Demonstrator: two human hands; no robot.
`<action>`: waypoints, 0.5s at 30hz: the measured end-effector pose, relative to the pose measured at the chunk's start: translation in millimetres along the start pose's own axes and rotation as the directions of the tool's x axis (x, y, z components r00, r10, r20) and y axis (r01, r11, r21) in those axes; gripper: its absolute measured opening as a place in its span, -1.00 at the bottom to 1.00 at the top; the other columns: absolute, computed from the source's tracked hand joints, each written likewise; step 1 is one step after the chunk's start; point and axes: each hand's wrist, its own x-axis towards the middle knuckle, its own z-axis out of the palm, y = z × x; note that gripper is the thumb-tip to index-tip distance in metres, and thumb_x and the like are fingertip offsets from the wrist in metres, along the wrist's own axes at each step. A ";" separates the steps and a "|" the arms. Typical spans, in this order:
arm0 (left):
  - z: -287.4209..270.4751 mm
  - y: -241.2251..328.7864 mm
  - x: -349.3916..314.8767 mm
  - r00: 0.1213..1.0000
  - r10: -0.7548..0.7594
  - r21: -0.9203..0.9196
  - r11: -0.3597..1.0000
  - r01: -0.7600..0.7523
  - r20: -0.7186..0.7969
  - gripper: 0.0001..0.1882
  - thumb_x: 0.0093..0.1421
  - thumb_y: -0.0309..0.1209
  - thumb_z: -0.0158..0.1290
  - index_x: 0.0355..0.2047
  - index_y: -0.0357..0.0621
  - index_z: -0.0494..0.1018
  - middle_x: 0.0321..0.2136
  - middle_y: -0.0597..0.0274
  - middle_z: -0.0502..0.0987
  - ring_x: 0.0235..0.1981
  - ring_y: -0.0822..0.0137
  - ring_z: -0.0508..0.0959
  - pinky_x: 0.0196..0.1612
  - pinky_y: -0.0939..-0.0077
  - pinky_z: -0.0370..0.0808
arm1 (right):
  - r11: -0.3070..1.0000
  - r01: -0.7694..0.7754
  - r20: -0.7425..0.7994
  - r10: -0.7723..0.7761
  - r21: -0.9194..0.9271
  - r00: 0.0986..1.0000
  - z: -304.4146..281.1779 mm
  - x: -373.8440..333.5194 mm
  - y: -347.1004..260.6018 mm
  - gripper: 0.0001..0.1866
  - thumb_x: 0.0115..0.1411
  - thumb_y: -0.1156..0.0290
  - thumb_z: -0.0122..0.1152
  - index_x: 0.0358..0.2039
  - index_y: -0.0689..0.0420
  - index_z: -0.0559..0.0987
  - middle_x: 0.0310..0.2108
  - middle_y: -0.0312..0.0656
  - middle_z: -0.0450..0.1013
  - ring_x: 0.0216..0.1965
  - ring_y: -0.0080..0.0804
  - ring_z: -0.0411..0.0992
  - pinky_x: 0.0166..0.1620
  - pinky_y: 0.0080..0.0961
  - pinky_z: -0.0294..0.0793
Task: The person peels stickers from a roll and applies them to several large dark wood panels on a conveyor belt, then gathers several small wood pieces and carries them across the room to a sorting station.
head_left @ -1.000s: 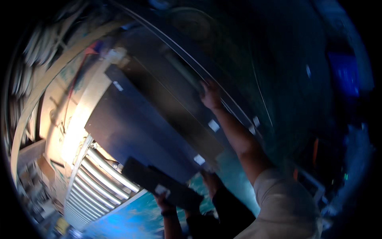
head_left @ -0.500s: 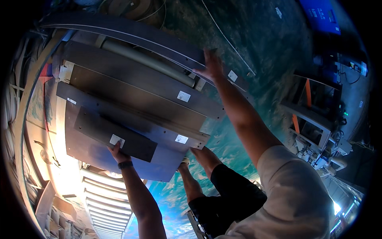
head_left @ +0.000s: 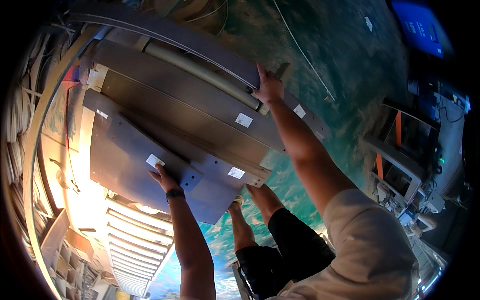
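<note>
Stacked dark grey panels lie in front of me, with a large panel (head_left: 120, 162) at the near side. Over it lies a smaller dark panel (head_left: 172, 157) with a white label, set at a slant. My left hand (head_left: 164, 179) holds this panel at its near edge, beside the label; part of the grip is hidden. At the far side, a long narrow board (head_left: 200, 47) curves across the view. My right hand (head_left: 270, 89) grips its right part, the fingers bent over the edge. A dark pointed end (head_left: 283, 70) shows just beyond that hand.
A round grey tube (head_left: 200, 75) runs between the far boards. On the left are a bent wooden strip (head_left: 37, 115) and a lit slatted rack (head_left: 137, 245). To the right stands a dark frame with orange strips (head_left: 398, 127). A thin rod (head_left: 302, 50) lies on the green floor.
The smaller panel has turned clockwise and shifted away from me with my left hand. My right hand's fingers have bent more over the long board. The whole view has shifted slightly.
</note>
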 end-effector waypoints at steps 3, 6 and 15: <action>5.4 -5.1 -2.2 0.998 -0.054 -0.056 0.997 0.053 -0.018 -0.08 0.23 0.12 -0.06 0.36 -0.05 -0.26 0.32 -0.07 -0.04 0.24 0.06 0.17 0.27 0.20 0.11 | 0.994 -0.104 0.211 0.092 0.044 0.973 3.5 -3.4 -14.8 0.04 -0.15 0.17 0.42 0.32 -0.10 0.03 0.15 -0.05 0.24 0.18 -0.12 0.23 0.22 -0.07 0.17; 10.4 -4.6 -2.1 0.998 -0.062 -0.040 0.997 0.062 0.013 -0.10 0.24 0.09 -0.05 0.36 -0.05 -0.25 0.29 -0.07 0.03 0.23 0.08 0.19 0.26 0.22 0.12 | 0.993 0.060 -0.168 -0.076 -0.103 0.983 30.1 -0.8 5.0 0.04 -0.19 0.20 0.45 0.29 -0.03 0.08 -0.03 -0.01 0.37 -0.03 -0.04 0.39 0.01 -0.18 0.41; -69.5 -58.4 -5.2 0.990 0.054 0.416 0.903 -0.105 0.133 -0.38 0.29 -0.13 -0.13 0.30 0.00 0.03 0.26 -0.19 0.08 0.25 0.00 0.19 0.25 0.24 0.15 | 0.986 0.163 -0.124 -0.158 0.026 0.980 -25.0 -70.4 -52.9 -0.21 0.03 0.09 0.26 0.23 0.11 0.22 0.14 0.09 0.25 0.16 0.06 0.22 0.21 -0.06 0.16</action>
